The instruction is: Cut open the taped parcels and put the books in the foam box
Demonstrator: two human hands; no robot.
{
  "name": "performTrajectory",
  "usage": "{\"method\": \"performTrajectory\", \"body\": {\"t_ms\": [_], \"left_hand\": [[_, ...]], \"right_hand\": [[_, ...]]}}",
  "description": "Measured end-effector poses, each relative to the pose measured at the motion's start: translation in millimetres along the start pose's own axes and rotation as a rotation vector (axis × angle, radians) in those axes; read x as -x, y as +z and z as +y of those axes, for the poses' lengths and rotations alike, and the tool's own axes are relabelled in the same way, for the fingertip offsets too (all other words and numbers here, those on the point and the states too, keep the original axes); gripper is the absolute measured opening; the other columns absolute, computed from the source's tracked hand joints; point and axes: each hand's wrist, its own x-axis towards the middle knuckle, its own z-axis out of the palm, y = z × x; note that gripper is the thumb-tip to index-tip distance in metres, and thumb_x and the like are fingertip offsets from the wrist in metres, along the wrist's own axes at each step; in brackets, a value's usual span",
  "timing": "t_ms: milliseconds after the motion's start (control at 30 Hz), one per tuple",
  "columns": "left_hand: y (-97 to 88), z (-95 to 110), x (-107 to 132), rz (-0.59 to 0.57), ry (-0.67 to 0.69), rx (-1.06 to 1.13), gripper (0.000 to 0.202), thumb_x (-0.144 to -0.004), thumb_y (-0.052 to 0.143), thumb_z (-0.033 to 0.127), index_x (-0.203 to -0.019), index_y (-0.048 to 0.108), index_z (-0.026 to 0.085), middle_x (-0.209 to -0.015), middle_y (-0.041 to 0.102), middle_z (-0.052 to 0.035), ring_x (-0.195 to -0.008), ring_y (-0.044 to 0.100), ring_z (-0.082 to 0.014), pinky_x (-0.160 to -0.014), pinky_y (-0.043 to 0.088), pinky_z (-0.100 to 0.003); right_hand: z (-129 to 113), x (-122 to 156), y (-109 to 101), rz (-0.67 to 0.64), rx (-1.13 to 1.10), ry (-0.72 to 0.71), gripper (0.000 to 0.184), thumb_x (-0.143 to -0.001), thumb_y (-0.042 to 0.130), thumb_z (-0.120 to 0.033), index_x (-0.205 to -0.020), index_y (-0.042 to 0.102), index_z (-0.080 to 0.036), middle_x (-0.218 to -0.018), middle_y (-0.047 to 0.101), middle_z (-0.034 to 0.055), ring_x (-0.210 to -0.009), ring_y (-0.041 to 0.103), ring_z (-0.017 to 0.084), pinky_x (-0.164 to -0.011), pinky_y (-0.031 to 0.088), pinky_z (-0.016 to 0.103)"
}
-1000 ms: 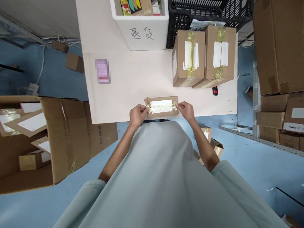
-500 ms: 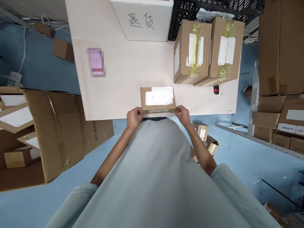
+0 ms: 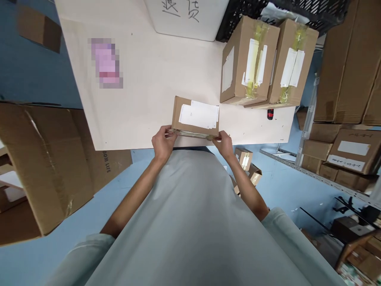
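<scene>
A small cardboard box [image 3: 185,126] rests at the table's near edge, tilted slightly in the view, with overlapping white labels [image 3: 199,114] on top. Clear tape runs along its near side. My left hand [image 3: 163,143] is closed on the near left corner, thumb and fingers pinching it. At the near right corner, my right hand [image 3: 224,144] pinches the box in the same way. Whether either set of fingertips also holds a bit of the tape is too small to tell.
Two taped, labelled cartons [image 3: 238,85] stand at the right of the table [image 3: 143,87], a small red-and-black object [image 3: 270,114] before them. Behind are a white bin [image 3: 190,24] and a black crate [image 3: 333,16]. A blurred pink item [image 3: 106,63] lies left. A large open carton [image 3: 50,159] stands lower left.
The view has shifted and turned slightly. The small box now sits at a slight angle, and both hands are still at its near corners.
</scene>
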Motion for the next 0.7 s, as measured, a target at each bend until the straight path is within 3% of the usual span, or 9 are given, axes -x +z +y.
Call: {"method": "performTrajectory", "body": {"t_ms": [233, 400, 533, 700], "left_hand": [[-26.5, 12.7, -16.0, 0.105, 0.185, 0.089, 0.014, -0.095, 0.081, 0.031, -0.104, 0.081, 0.021, -0.104, 0.084, -0.0045, -0.096, 0.08, -0.0216, -0.096, 0.069, -0.038], [-60.9, 30.7, -6.8, 0.224, 0.233, 0.069, 0.009, -0.097, 0.079, 0.032, -0.103, 0.081, 0.025, -0.106, 0.085, -0.0034, -0.099, 0.08, -0.0222, -0.093, 0.071, -0.039], [-79.4, 35.4, 1.0, 0.33, 0.339, 0.059, 0.006, -0.094, 0.077, 0.031, -0.091, 0.077, 0.026, -0.099, 0.086, -0.0034, -0.092, 0.081, -0.0243, -0.083, 0.07, -0.041], [-89.4, 35.9, 0.8, 0.401, 0.48, 0.138, 0.006, -0.094, 0.074, 0.023, -0.089, 0.074, 0.026, -0.096, 0.086, -0.0008, -0.085, 0.082, -0.0235, -0.073, 0.067, -0.04]], "right_hand": [[-53.7, 15.2, -11.5, 0.067, 0.059, -0.078, 0.024, -0.099, 0.075, -0.038, -0.094, 0.052, -0.03, -0.101, 0.079, 0.0045, -0.097, 0.082, 0.027, -0.087, 0.065, 0.039], [-91.0, 39.0, -19.6, 0.245, 0.179, -0.237, 0.021, -0.103, 0.069, -0.036, -0.093, 0.052, -0.03, -0.098, 0.07, 0.003, -0.093, 0.074, 0.024, -0.083, 0.063, 0.037], [-110.7, 53.5, -22.9, 0.38, 0.272, -0.356, 0.018, -0.104, 0.065, -0.03, -0.092, 0.051, -0.031, -0.095, 0.068, 0.0028, -0.089, 0.071, 0.023, -0.077, 0.062, 0.035], [-125.1, 66.0, -25.6, 0.434, 0.285, -0.426, 0.016, -0.104, 0.067, -0.029, -0.095, 0.055, -0.03, -0.096, 0.068, 0.003, -0.088, 0.071, 0.024, -0.076, 0.062, 0.037]]}}
